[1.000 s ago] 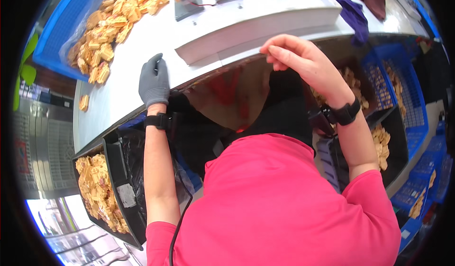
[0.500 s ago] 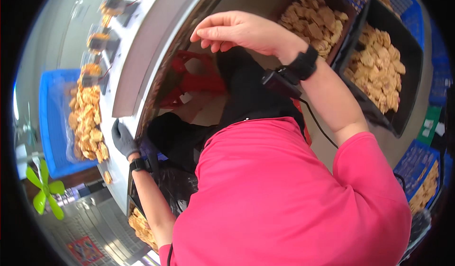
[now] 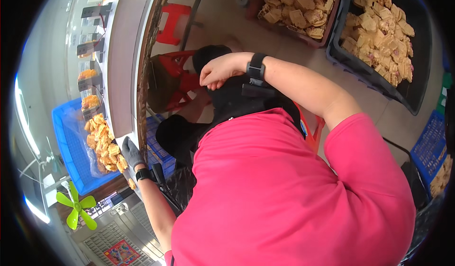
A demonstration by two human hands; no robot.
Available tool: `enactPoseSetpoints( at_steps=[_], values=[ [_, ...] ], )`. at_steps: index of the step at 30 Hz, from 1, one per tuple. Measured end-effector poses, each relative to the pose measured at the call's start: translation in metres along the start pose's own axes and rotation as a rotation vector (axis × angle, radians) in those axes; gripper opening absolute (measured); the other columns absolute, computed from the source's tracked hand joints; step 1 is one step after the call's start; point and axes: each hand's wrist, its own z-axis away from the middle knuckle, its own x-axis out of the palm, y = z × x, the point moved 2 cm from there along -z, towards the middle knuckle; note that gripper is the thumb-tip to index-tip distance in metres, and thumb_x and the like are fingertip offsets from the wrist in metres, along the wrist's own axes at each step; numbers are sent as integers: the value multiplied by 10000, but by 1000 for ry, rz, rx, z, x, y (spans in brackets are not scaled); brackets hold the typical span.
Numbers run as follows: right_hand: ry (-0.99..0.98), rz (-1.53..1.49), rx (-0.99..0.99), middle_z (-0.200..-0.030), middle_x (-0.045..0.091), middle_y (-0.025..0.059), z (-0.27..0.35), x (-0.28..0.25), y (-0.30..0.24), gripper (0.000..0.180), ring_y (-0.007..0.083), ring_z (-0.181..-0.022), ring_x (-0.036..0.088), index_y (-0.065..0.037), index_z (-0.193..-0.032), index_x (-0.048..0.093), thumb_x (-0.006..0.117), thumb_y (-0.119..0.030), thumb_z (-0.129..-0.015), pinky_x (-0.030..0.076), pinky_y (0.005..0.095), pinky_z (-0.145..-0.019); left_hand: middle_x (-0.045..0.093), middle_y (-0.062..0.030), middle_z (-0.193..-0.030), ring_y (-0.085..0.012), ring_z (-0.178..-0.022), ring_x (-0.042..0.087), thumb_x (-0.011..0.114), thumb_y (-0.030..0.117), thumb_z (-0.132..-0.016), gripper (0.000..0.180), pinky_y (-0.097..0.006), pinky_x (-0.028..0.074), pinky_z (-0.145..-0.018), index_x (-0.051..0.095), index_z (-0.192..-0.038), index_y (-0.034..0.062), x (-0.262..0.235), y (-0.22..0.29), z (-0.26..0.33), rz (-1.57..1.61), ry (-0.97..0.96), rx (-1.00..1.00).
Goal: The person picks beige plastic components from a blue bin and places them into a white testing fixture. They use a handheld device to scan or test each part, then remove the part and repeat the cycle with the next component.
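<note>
My left hand (image 3: 132, 152), in a dark grey glove, rests at the edge of the white worktable (image 3: 128, 130) with its fingers stretched out. No object shows in it. Right beside it lies a heap of golden, wafer-like pieces (image 3: 105, 143), spreading from a blue tray (image 3: 71, 164) lined with clear plastic. My bare right hand (image 3: 221, 72) hangs over my dark-clothed lap, away from the table. Its fingers are curled in close to the thumb, and nothing is visible between them. Each wrist wears a black strap.
Several small clear holders with dark brackets (image 3: 90, 48) line the table. Behind on the right stand a brown crate (image 3: 303, 35) and a black crate (image 3: 339, 57), both holding wafer pieces. Red stools (image 3: 174, 24), a blue crate (image 3: 426, 145) and a green fan (image 3: 77, 207) are around.
The view has shifted. My right hand has drawn down and back toward my lap, its fingers curling in more. My left hand stays at the table edge beside the heap.
</note>
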Motion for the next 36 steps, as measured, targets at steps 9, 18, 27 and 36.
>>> enactPoseSetpoints(
  at_steps=[9,18,27,36],
  values=[
    [-50,284,45,-916,639,36,-10,3,-7,328,118,-822,605,-7,-1105,639,594,-266,-909,517,258,-732,624,-233,-1187,-328,-1101,581,446,164,-932,378,-385,424,-980,605,-1222,-19,-9,4,-3,-245,-33,69],
    [-79,656,129,-881,659,40,-10,-10,-12,355,126,-786,608,-29,-1100,664,620,-310,-888,505,282,-676,612,-237,-1131,-333,-1023,579,466,167,-915,365,-400,445,-907,623,-1207,14,-6,23,9,-253,-37,16],
    [-48,418,226,-1009,637,46,-10,-4,-14,392,132,-856,600,-29,-1178,608,633,-302,-898,522,271,-768,664,-127,-962,-214,-850,599,511,162,-908,356,-347,476,-793,611,-1207,-4,-19,19,24,32,-81,-49],
    [-23,431,354,-1073,620,45,-12,4,-21,434,114,-893,588,-51,-1230,596,642,-340,-909,522,264,-776,623,-75,-1092,-139,-980,553,525,131,-950,333,-276,447,-889,585,-1254,8,-34,21,40,366,96,-91]
  ],
)
